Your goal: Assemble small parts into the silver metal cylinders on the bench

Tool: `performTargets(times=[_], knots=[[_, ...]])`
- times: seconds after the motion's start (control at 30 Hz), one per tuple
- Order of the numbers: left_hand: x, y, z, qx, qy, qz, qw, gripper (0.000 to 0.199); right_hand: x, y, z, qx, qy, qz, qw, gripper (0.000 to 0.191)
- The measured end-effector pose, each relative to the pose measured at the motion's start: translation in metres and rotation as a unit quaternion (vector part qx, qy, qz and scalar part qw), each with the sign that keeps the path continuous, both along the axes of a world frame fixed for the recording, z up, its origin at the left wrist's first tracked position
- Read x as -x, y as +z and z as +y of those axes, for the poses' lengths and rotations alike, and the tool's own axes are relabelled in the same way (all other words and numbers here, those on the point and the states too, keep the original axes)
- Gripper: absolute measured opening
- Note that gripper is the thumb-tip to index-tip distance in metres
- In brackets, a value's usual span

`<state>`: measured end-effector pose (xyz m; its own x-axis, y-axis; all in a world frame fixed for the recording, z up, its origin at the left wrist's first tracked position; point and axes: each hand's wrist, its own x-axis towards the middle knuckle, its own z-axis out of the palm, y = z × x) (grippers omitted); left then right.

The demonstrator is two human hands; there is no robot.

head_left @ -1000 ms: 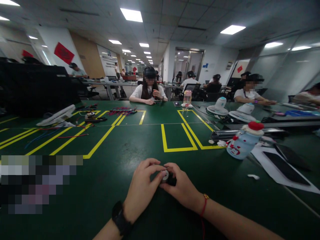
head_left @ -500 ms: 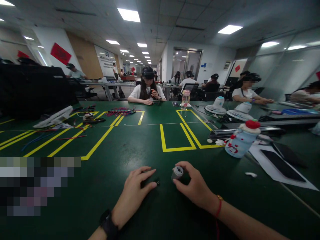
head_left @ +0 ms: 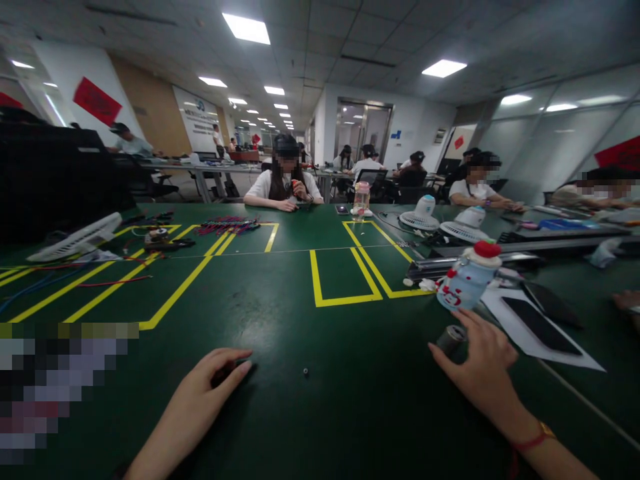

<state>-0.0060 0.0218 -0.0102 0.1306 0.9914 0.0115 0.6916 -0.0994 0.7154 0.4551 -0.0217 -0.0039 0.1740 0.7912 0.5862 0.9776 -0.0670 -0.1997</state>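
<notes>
I've got the short grey metal cylinder [head_left: 452,341] between my right hand's [head_left: 484,363] spread thumb and forefinger, end face up, contact unclear; left hand [head_left: 203,393] farther, fingertips slightly apart.

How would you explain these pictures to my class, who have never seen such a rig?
There is no robot here: a person works with two bare hands, and every picture comes from one camera worn on that person's head, looking forward and down.

The left hand looks empty above the green table. The right hand has its thumb and a finger around a small grey cylinder; how firmly is unclear. Between the hands lies a tiny round part. Farther off are yellow tape lines, a tangle of wires and a light-blue bottle.
</notes>
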Motion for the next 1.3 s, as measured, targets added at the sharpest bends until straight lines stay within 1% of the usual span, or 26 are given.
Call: performTargets(times=[0.03,0.07,0.1,0.17,0.2,0.23,0.27,0.33,0.4,0.43,0.5,0.57,0.63,0.67,0.73,0.77,0.83,0.9,0.97,1.07,1.13,1.17,1.27,1.3], knots=[[-0.002,0.0,0.0,-0.002,-0.003,0.0,1.0,0.034,0.018,0.005,0.0,0.0,0.028,-0.009,1.0,0.067],[-0.003,-0.001,0.0,-0.005,-0.004,0.0,1.0,0.033,0.039,0.009,0.001,0.022,0.072,-0.011,0.997,0.059],[-0.004,-0.001,0.0,-0.006,-0.005,0.0,1.0,0.033,0.062,0.013,0.002,0.059,0.127,-0.006,0.99,0.051],[-0.004,0.0,0.0,-0.009,-0.006,0.0,1.0,0.032,0.111,0.018,0.007,0.141,0.244,0.018,0.959,0.039],[-0.004,0.0,0.0,-0.009,-0.007,0.0,1.0,0.031,0.134,0.018,0.009,0.171,0.291,0.035,0.941,0.037],[-0.004,0.001,-0.001,-0.009,-0.009,0.0,1.0,0.031,0.155,0.018,0.013,0.188,0.325,0.052,0.925,0.037],[-0.004,0.001,-0.001,-0.008,-0.009,0.001,1.0,0.031,0.173,0.017,0.016,0.197,0.348,0.064,0.914,0.035],[-0.003,0.002,-0.003,-0.008,-0.009,0.004,1.0,0.031,0.196,0.016,0.022,0.201,0.366,0.076,0.905,0.025],[-0.003,0.003,-0.004,-0.008,-0.008,0.006,1.0,0.031,0.201,0.018,0.025,0.195,0.364,0.076,0.908,0.017],[-0.002,0.003,-0.004,-0.008,-0.009,0.006,1.0,0.031,0.196,0.021,0.025,0.188,0.358,0.074,0.912,0.016],[-0.002,0.003,-0.004,-0.005,-0.011,0.004,1.0,0.031,0.172,0.029,0.023,0.166,0.336,0.06,0.925,0.016],[-0.001,0.001,-0.004,-0.001,-0.014,0.0,1.0,0.031,0.131,0.039,0.018,0.132,0.287,0.029,0.948,0.017],[0.0,0.0,-0.003,-0.002,-0.015,-0.002,1.0,0.031,0.081,0.047,0.012,0.094,0.206,-0.016,0.974,0.02],[0.0,-0.001,-0.003,-0.003,-0.015,-0.001,1.0,0.031,0.055,0.051,0.01,0.078,0.16,-0.038,0.983,0.022],[0.0,-0.002,-0.002,-0.006,-0.014,0.001,1.0,0.031,0.007,0.055,0.005,0.072,0.087,-0.068,0.991,0.026],[0.0,-0.003,-0.002,-0.007,-0.013,0.004,1.0,0.031,-0.012,0.055,0.004,0.079,0.068,-0.071,0.992,0.027],[-0.001,-0.003,-0.001,-0.009,-0.011,0.01,1.0,0.032,-0.04,0.053,0.005,0.109,0.065,-0.054,0.99,0.03],[-0.001,-0.003,-0.001,-0.012,-0.006,0.018,1.0,0.032,-0.052,0.048,0.008,0.148,0.085,-0.019,0.985,0.033],[-0.001,-0.002,-0.002,-0.019,0.002,0.024,1.0,0.032,-0.055,0.043,0.013,0.174,0.095,0.008,0.98,0.032],[0.0,-0.002,-0.003,-0.029,0.008,0.026,0.999,0.031,-0.053,0.039,0.017,0.19,0.09,0.026,0.977,0.031],[0.001,-0.002,-0.003,-0.034,0.005,0.024,0.999,0.03,-0.054,0.038,0.014,0.186,0.083,0.036,0.978,0.033],[0.002,-0.003,-0.003,-0.034,0.002,0.023,0.999,0.03,-0.055,0.037,0.01,0.178,0.076,0.046,0.98,0.039],[0.002,-0.004,-0.002,-0.034,-0.001,0.018,0.999,0.03,-0.056,0.031,0.0,0.16,0.052,0.095,0.981,0.066],[0.001,-0.004,-0.002,-0.033,-0.002,0.016,0.999,0.03,-0.055,0.027,-0.003,0.165,0.047,0.111,0.979,0.069]])
